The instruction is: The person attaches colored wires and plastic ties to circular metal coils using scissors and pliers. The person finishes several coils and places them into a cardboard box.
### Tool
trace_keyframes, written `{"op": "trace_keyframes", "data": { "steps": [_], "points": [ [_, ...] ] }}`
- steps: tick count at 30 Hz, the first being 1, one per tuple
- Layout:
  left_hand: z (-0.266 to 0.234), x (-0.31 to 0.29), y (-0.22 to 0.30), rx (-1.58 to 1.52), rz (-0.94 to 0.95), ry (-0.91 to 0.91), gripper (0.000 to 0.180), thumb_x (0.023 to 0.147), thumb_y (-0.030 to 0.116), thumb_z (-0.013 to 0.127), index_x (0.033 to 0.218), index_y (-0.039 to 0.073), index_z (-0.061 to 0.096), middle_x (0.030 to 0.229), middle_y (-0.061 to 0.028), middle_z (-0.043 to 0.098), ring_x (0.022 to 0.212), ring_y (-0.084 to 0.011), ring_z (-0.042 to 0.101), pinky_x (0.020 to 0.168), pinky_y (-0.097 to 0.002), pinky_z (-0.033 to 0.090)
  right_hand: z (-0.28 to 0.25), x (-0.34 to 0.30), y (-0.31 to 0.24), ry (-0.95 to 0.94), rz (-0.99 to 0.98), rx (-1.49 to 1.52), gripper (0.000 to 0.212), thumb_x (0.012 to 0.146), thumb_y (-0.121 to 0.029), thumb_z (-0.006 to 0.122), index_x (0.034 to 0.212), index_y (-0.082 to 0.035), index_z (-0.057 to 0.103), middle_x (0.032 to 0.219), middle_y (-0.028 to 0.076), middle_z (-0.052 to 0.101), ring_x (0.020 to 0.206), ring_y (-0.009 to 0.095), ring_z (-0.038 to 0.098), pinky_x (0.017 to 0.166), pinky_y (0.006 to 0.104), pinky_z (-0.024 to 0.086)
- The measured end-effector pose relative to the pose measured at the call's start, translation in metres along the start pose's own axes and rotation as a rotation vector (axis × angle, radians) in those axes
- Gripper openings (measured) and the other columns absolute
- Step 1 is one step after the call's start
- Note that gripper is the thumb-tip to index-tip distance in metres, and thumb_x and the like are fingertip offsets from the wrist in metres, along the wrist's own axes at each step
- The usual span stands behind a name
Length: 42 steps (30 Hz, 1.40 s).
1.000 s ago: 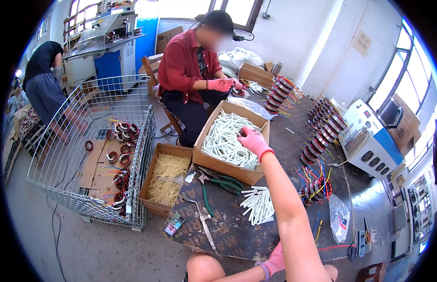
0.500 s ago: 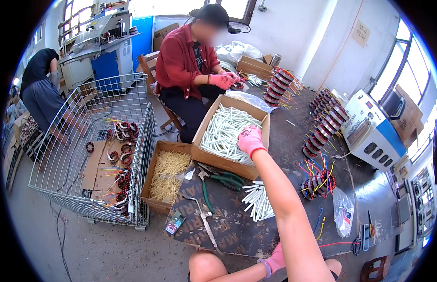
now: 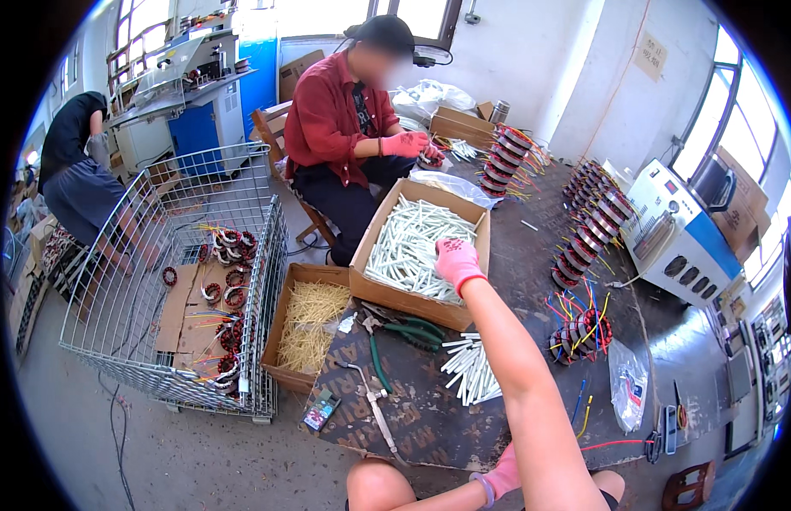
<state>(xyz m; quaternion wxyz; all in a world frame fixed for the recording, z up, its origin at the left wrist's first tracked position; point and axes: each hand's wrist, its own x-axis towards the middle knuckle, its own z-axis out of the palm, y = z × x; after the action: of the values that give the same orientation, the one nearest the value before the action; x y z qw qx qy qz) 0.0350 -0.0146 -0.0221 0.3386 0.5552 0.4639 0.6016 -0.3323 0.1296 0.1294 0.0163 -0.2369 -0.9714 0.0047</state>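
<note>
Head view: right hand [image 3: 458,262] curled over one carton [image 3: 404,299] of tubes [image 3: 412,241], left hand [image 3: 504,473] partly hidden, both hands' grips unclear.

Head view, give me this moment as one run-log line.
right hand: at pale tubes in cardboard box, grip unclear; tube pile: on table; left hand: near table edge, partly hidden

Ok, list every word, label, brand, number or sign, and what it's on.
Wall sign: dark characters, wording left out.
Table: large letters, partly worn, left out.
Black undershirt: lettering too small.
Plastic bag: print too small.
White-and-blue machine: markings too small.
Brown box by the machine: print unclear.
</note>
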Motion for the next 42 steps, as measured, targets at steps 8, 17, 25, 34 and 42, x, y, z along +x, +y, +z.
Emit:
{"op": "trace_keyframes", "data": {
  "steps": [8,17,25,34,42],
  "points": [
    [-0.013,-0.018,0.027,-0.136,-0.12,0.038,0.041,0.096,0.032,0.051,0.131,0.01,0.048,0.137,-0.0115,0.048,0.13,-0.0253,0.043,0.112,-0.0409,0.031,0.008,0.002,-0.071,0.046,-0.298,-0.263,0.021,0.085,-0.018,0.063,0.103,-0.018,0.072,0.1,0.008,0.073,0.099,0.026,0.07,0.078,0.0398,0.056],
    [-0.02,-0.026,0.017,-0.092,-0.12,0.134,0.032,0.088,0.03,0.063,0.114,0.012,0.062,0.117,-0.0102,0.061,0.115,-0.0264,0.055,0.106,-0.0457,0.037,-0.069,-0.048,-0.105,0.356,-0.168,0.371,0.032,0.085,-0.033,0.059,0.103,-0.007,0.065,0.092,0.016,0.071,0.091,0.037,0.068,0.081,0.0484,0.052],
    [-0.041,0.013,0.061,0.302,0.023,0.142,0.025,0.084,0.029,0.068,0.102,0.012,0.073,0.105,-0.0104,0.07,0.109,-0.0293,0.059,0.105,-0.0494,0.034,-0.237,-0.232,-0.072,0.45,-0.633,0.948,0.024,0.086,-0.023,0.058,0.1,-0.004,0.052,0.08,0.023,0.062,0.088,0.043,0.061,0.084,0.0483,0.049],
    [-0.058,0.026,0.106,0.637,-0.096,-0.01,0.02,0.086,0.029,0.066,0.09,0.011,0.074,0.087,-0.0077,0.068,0.096,-0.0286,0.062,0.108,-0.047,0.031,-0.167,-0.484,0.206,0.739,0.265,1.071,0.022,0.092,-0.028,0.061,0.096,-0.006,0.058,0.072,0.005,0.063,0.06,0.014,0.063,0.055,0.0297,0.049],
    [-0.056,0.039,0.135,0.895,0.006,-0.091,0.02,0.087,0.025,0.067,0.095,0.008,0.073,0.095,-0.0066,0.066,0.1,-0.0269,0.059,0.091,-0.0434,0.043,0.023,-0.485,0.255,0.321,0.411,0.769,0.031,0.093,-0.034,0.053,0.108,-0.007,0.056,0.093,0.019,0.067,0.091,0.04,0.065,0.077,0.0486,0.05]
  ]
}}
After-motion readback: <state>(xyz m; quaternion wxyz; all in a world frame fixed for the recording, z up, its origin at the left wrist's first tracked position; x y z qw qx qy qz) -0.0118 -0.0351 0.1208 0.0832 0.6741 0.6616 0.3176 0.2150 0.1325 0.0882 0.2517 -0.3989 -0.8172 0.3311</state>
